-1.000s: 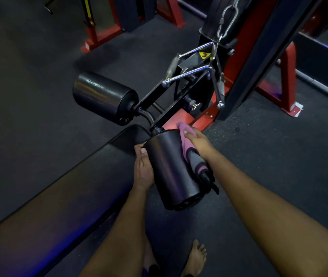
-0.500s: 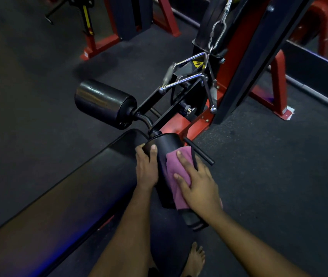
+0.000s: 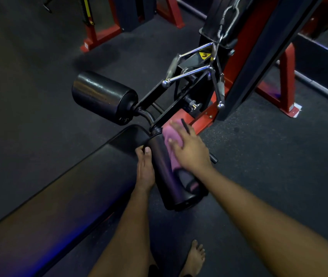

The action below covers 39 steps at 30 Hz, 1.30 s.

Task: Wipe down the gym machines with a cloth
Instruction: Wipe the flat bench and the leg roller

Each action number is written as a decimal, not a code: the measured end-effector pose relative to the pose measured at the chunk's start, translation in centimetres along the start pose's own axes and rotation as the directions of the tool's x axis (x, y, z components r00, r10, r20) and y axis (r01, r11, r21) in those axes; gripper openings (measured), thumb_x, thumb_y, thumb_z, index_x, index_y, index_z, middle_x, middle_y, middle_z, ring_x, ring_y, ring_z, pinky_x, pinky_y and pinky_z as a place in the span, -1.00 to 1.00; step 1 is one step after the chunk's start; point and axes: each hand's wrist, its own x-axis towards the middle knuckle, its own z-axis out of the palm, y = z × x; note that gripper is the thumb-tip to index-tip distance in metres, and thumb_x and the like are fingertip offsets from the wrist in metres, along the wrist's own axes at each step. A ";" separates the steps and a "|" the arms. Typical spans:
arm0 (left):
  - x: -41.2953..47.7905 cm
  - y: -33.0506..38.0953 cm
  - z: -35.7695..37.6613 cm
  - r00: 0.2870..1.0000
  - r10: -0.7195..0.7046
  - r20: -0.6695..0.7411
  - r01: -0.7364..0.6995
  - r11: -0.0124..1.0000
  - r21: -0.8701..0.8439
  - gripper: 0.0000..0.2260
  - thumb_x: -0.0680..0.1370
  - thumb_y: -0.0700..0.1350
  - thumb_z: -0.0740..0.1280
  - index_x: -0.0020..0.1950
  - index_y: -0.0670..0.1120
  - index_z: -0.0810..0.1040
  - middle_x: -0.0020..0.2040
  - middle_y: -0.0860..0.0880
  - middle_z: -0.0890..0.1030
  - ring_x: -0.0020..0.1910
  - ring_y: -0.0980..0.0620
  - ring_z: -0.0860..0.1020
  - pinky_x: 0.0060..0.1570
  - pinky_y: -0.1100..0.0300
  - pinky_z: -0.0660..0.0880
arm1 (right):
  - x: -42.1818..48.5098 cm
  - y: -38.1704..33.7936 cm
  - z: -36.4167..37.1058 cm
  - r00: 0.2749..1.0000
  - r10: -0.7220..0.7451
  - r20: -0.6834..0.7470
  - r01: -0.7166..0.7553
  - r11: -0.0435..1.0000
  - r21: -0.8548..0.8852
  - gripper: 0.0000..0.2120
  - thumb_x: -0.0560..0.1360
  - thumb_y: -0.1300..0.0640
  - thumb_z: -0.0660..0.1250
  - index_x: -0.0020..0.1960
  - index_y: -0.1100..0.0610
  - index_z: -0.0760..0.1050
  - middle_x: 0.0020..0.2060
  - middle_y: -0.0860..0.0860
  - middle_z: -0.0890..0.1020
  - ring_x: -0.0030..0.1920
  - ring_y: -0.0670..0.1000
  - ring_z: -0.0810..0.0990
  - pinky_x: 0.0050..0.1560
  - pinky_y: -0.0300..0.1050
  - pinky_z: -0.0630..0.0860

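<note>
A long black bench pad [image 3: 59, 186] was seen at the left, running from the lower corner up toward the machine. Above its far end, a black roller pad [image 3: 103, 96] was mounted on a bent bar, well apart from both hands. The left hand [image 3: 145, 170] was laid against the left side of a second, nearer roller pad [image 3: 165, 182], with thumb and fingers nearly straight and nothing gripped. A pink cloth [image 3: 172, 136] was spread over the upper part of this nearer roller, and a darker end of it trailed down along the roller's right side. The cloth was pressed flat under the right hand [image 3: 191, 150], whose fingers were held straight and slightly spread, not curled round it. Beyond the hands, a chrome handle [image 3: 195, 70] was hung from a chain on the machine's black upright. A red frame [image 3: 287, 80] was set on the dark floor [image 3: 259, 156] at the right. A bare foot [image 3: 196, 256] was visible at the bottom edge, between the forearms.
</note>
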 end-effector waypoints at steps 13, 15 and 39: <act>-0.1 -0.7 0.2 1.000 -0.002 0.009 0.003 0.996 -0.086 -0.41 0.59 0.33 0.02 0.33 -0.14 0.30 0.11 0.07 0.48 0.01 0.31 0.49 0.09 0.26 0.44 | -0.1 1.5 -0.6 0.997 0.074 0.021 -0.076 0.979 0.188 -0.49 0.63 -0.21 0.22 0.54 -0.37 0.18 0.50 -0.02 0.38 0.40 0.19 0.45 0.33 0.14 0.47; -0.1 -1.0 0.1 1.000 -0.001 0.008 0.002 0.998 -0.070 -0.38 0.56 0.37 0.02 0.32 -0.14 0.29 0.09 0.07 0.48 0.01 0.28 0.48 0.13 0.15 0.44 | 2.7 2.4 -0.6 0.961 0.238 0.143 -0.277 0.840 0.466 -0.55 0.66 -0.05 0.28 0.54 -0.15 0.35 0.36 -0.03 0.49 0.37 0.10 0.48 0.22 -0.19 0.42; -1.3 3.6 0.6 1.000 -0.003 -0.019 0.005 0.989 0.151 -0.39 0.49 0.40 0.20 0.29 -0.04 0.29 0.26 -0.11 0.52 0.22 -0.11 0.51 0.21 0.04 0.43 | -7.6 1.8 -2.1 0.966 0.259 0.025 -0.260 0.964 0.064 -0.44 0.63 -0.23 0.20 0.59 -0.34 0.12 0.57 0.06 0.30 0.44 0.23 0.40 0.32 0.19 0.45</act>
